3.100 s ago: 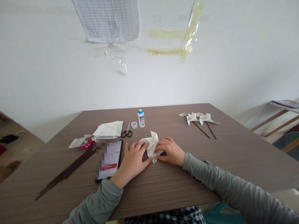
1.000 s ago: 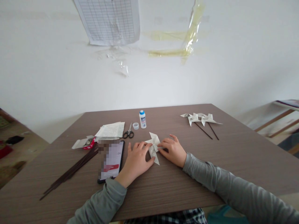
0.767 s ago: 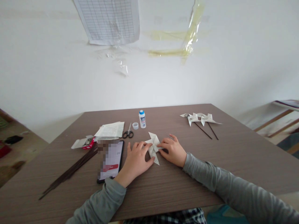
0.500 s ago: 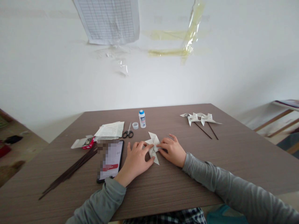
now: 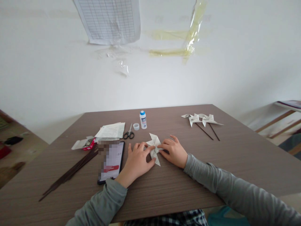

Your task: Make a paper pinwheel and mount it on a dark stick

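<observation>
A paper pinwheel [image 5: 154,153] made from printed paper lies flat on the table between my hands. My left hand [image 5: 138,157] has its index finger pressed on the pinwheel's centre and its thumb at the lower blade. From the other side, my right hand [image 5: 175,151] pinches at the centre and right blade, its little finger raised. The fingers partly cover the middle of the pinwheel. Just beyond it stand a white glue bottle with a blue cap [image 5: 143,120], a small clear cup [image 5: 136,126] and black-handled scissors [image 5: 129,134].
A phone [image 5: 112,163] lies by my left forearm. Dark thin sticks [image 5: 70,171], a small red-and-white box [image 5: 87,143] and a stack of printed paper [image 5: 110,131] are further left. Pinwheels on sticks [image 5: 203,119] lie at the back right. A white wall [image 5: 164,84] stands behind the table.
Both hands stay on the pinwheel; the fingertips at its centre shift only very slightly. Everything else on the table stays in place.
</observation>
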`<state>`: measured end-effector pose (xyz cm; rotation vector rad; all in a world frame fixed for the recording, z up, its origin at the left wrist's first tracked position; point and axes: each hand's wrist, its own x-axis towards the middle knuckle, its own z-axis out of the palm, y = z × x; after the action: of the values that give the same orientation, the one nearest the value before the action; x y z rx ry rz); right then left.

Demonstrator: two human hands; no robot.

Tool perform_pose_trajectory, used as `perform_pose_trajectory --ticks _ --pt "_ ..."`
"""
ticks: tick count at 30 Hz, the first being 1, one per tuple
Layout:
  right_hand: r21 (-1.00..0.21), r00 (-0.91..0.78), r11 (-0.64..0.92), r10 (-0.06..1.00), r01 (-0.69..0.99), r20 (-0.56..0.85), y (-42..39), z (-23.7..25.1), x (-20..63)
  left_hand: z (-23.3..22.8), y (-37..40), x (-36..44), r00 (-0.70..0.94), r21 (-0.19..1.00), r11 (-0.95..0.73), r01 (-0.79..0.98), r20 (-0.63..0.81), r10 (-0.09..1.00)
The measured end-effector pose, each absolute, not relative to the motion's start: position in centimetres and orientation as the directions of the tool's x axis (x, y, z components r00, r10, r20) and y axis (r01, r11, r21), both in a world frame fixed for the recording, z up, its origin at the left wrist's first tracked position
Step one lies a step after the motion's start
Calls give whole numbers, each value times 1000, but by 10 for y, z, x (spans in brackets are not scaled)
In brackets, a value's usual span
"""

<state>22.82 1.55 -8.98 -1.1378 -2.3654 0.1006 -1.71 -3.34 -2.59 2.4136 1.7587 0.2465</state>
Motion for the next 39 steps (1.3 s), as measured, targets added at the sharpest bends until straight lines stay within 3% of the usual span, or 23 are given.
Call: perform_pose_trajectory --ticks 6,39 --pt "-236 -533 664 725 710 435 16 -91 229 -25 -34 -15 292 183 -292 939 25 956" --pt "-284 -526 652 745 703 410 15 -91 229 -24 -32 -15 287 171 -282 944 -4 958"
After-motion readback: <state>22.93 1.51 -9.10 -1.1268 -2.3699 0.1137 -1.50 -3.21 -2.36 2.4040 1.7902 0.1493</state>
